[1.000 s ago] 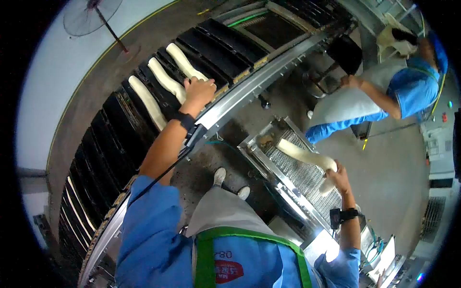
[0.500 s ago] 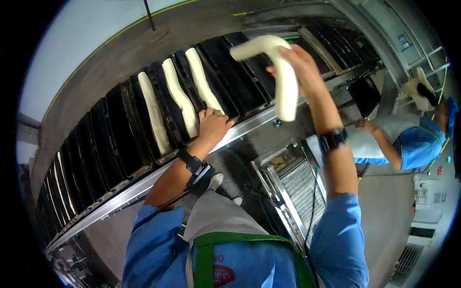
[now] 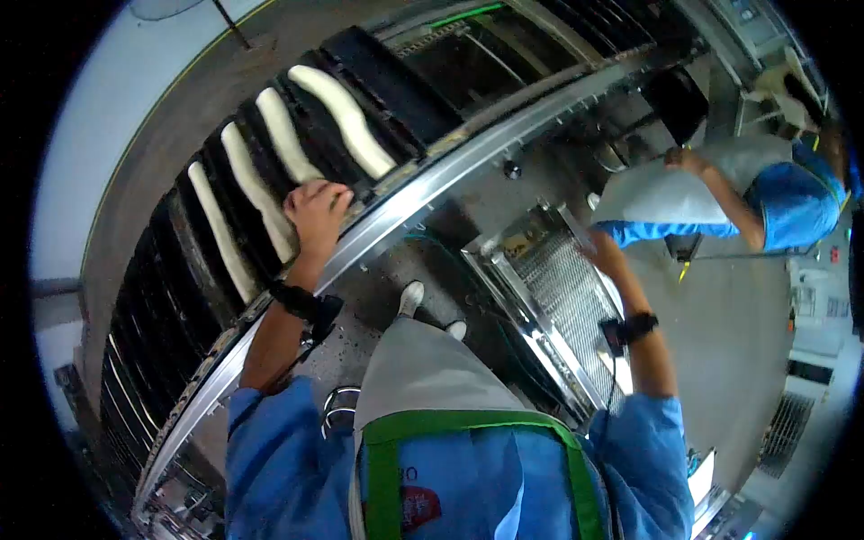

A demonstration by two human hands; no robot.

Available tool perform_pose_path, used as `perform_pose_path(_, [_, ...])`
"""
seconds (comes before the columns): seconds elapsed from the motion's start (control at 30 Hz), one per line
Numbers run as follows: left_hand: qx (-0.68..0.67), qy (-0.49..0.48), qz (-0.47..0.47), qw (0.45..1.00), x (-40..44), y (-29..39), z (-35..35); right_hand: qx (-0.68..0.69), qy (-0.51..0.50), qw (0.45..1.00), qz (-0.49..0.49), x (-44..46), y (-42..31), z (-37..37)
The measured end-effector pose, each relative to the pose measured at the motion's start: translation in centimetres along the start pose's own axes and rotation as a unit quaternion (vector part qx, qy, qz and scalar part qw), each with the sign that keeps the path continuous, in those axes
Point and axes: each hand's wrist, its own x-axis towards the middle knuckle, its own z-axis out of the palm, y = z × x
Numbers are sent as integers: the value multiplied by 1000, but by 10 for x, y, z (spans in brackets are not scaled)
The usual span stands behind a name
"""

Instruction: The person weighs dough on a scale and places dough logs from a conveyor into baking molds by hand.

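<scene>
My left hand (image 3: 317,214) lies over the near end of a pale dough strip (image 3: 284,135) in a black tray, its fingers bent down around that end. To its right another dough strip (image 3: 346,117) lies slightly curved in its own tray. Two more strips, a wavy dough strip (image 3: 256,193) and a straighter dough strip (image 3: 219,229), are to the left. My right hand (image 3: 601,250) is away from the trays, over the metal mesh conveyor (image 3: 549,279). Blur hides its fingers, and no dough shows in it.
Black trays (image 3: 387,81) run in a curved row behind a metal rail (image 3: 432,193). Another person in a blue sleeve (image 3: 796,202) and pale apron works at the right. A black panel (image 3: 675,103) juts out beyond the rail.
The bent dough strip has left my right hand, which has dropped toward the mesh conveyor. A strip now lies in the tray right of my left hand. The trays appear shifted left.
</scene>
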Motion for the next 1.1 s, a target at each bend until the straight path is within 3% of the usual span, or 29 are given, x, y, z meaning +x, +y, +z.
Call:
perform_pose_path(0.03, [29, 29, -5, 999, 3, 3, 0, -78, -7, 997, -18, -40, 59, 22])
perform_pose_path(0.1, [89, 81, -2, 993, 10, 15, -8, -210, -60, 964, 154, -119, 52, 11])
perform_pose_path(0.17, [125, 84, 78, 986, 24, 22, -6, -157, -118, 936, 294, -175, 65, 22])
perform_pose_path(0.23, [119, 44, 117, 985, 36, 18, 12, -42, -173, 941, 287, -191, 80, 33])
perform_pose_path(0.3, [172, -24, 133, 976, 38, 19, 20, -47, -20, 972, 227, -196, 74, 44])
perform_pose_path(0.37, [193, -41, 112, 974, 37, 17, 26, -103, -5, 984, 145, -174, 33, 28])
perform_pose_path(0.43, [192, -118, 41, 973, 30, 13, 27, -175, 4, 978, 110, -155, 37, 34])
perform_pose_path(0.53, [175, -88, 50, 979, 11, -9, 31, -86, -42, 983, 154, -116, 40, 34])
perform_pose_path(0.57, [149, -78, 66, 983, 5, -16, 30, 20, 13, 987, 162, -106, 35, 28])
perform_pose_path(0.63, [164, -63, 62, 982, 5, -20, 31, 13, 34, 985, 166, -89, 23, -9])
perform_pose_path(0.7, [152, -60, 63, 985, 3, -24, 36, 96, 100, 979, 151, -90, -3, -63])
perform_pose_path(0.77, [142, -49, 45, 988, 2, -20, 40, 233, 219, 945, 64, -74, -55, -128])
perform_pose_path(0.83, [77, -11, 39, 996, 11, -22, 39, 219, 284, 933, 32, -58, -83, -153])
perform_pose_path(0.87, [59, -76, 6, 995, 15, -21, 35, 274, 333, 902, 2, -45, -92, -158])
perform_pose_path(0.9, [58, -71, 4, 996, 16, -23, 34, 328, 378, 865, -30, -31, -102, -161])
perform_pose_path(0.97, [7, -100, 27, 995, 11, -13, 30, 402, 399, 817, -105, -15, -127, -169])
perform_pose_path(1.03, [3, -88, 23, 996, 13, -15, 22, 433, 401, 799, -118, 20, -156, -168])
perform_pose_path(1.1, [3, -76, 7, 997, 14, -19, 10, 410, 406, 793, -195, 59, -197, -148])
